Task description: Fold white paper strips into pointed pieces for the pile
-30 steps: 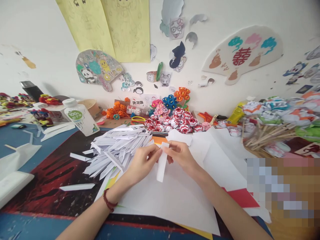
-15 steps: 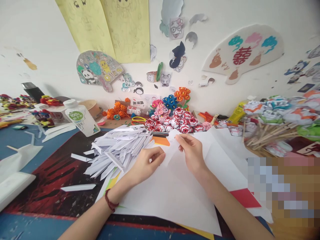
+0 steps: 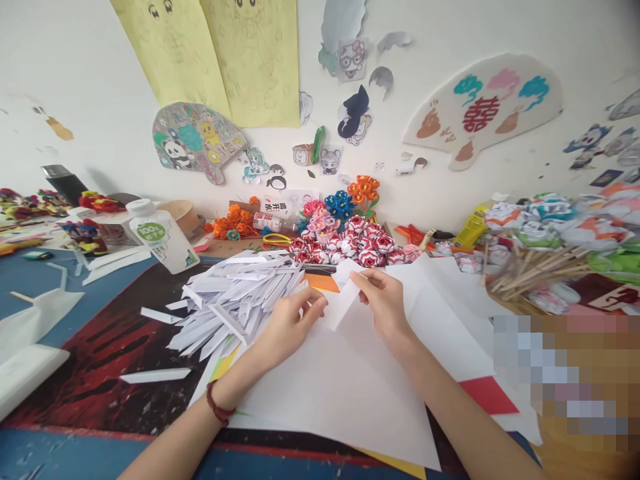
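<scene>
R hand (image 3: 384,300) pinches strip (image 3: 344,307) over white sheets (image 3: 345,380); L hand (image 3: 290,325) loose nearby. Blue tbl (image 3: 100,457) w/ dark mat (image 3: 110,347), wall (image 3: 75,33) w/ yellow drawings (image 3: 260,73).

Two yellow sheets (image 3: 263,80) of drawings hang on a white wall (image 3: 75,40) above a panda-decorated fan (image 3: 200,137), while red-and-white flowers (image 3: 357,243) cluster below and a white bottle (image 3: 165,247) stands at left.

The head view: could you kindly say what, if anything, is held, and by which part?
The right hand holds a white paper strip near its upper end; the left hand appears empty.
</scene>
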The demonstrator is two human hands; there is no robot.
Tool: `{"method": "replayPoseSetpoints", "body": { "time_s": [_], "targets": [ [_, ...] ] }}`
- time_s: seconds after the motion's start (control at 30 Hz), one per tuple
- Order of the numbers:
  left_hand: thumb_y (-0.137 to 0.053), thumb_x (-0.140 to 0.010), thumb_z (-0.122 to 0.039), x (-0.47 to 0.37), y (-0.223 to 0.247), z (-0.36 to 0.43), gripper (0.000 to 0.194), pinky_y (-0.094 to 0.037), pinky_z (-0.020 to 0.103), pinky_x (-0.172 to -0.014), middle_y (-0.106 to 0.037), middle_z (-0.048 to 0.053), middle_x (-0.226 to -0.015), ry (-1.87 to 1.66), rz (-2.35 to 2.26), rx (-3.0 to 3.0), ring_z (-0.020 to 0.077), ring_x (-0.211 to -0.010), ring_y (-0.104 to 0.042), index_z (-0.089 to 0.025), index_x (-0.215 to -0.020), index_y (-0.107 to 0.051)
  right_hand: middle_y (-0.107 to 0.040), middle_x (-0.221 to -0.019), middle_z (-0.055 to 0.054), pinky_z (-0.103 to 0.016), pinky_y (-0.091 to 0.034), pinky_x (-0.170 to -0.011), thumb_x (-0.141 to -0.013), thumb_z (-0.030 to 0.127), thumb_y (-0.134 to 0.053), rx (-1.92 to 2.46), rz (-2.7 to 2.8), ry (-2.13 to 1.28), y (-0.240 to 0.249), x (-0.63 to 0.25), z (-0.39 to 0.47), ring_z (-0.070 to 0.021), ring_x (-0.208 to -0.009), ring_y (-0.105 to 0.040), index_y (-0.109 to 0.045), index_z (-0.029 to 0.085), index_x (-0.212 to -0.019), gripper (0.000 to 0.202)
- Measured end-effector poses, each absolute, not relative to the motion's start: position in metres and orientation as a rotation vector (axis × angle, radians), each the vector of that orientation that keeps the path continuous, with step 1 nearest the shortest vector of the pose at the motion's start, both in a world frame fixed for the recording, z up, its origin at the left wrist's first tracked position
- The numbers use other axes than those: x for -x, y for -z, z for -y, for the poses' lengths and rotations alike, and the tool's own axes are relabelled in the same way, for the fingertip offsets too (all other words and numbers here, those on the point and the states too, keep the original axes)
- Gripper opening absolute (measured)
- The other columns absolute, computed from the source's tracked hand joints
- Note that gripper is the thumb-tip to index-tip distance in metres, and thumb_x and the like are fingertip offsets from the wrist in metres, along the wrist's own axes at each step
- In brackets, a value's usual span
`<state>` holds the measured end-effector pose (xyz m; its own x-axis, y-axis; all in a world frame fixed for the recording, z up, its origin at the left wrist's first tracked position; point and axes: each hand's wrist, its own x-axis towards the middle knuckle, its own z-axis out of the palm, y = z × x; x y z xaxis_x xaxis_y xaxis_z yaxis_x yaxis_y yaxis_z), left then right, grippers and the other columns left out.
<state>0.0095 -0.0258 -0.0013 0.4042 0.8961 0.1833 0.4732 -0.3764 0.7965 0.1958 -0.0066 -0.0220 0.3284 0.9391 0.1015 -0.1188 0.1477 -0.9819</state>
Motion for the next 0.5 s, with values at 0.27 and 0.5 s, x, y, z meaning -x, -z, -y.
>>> {"method": "replayPoseSetpoints", "body": {
  "time_s": [0.27, 0.5],
  "targets": [
    [-0.043, -0.091, -0.040, -0.011, 0.005, 0.025, 0.031, -0.034, 0.022, -0.055, -0.049, -0.002, -0.063, -0.766, -1.057, -1.854, 0.0099, -0.058, -0.044, -0.016, -0.075, -0.055, -0.052, -0.058, 0.001, -0.024, -0.034, -0.048, -0.082, 0.047, -0.059, 0.962, 1.144, -1.296, 0.016, -0.187, 0.016, -0.0098, -0.050, -0.045, -0.068, 0.015, -0.089, 0.034],
    [-0.040, -0.093, -0.041, -0.010, 0.003, 0.027, 0.033, -0.036, 0.022, -0.057, -0.056, 0.000, -0.071, -0.794, -1.012, -1.900, 0.0106, -0.063, -0.048, -0.016, -0.082, -0.058, -0.056, -0.070, -0.001, -0.023, -0.036, -0.050, -0.080, 0.048, -0.062, 0.891, 1.328, -1.346, 0.009, -0.186, 0.019, -0.0111, -0.059, -0.049, -0.064, 0.015, -0.088, 0.034]
  ]
}}
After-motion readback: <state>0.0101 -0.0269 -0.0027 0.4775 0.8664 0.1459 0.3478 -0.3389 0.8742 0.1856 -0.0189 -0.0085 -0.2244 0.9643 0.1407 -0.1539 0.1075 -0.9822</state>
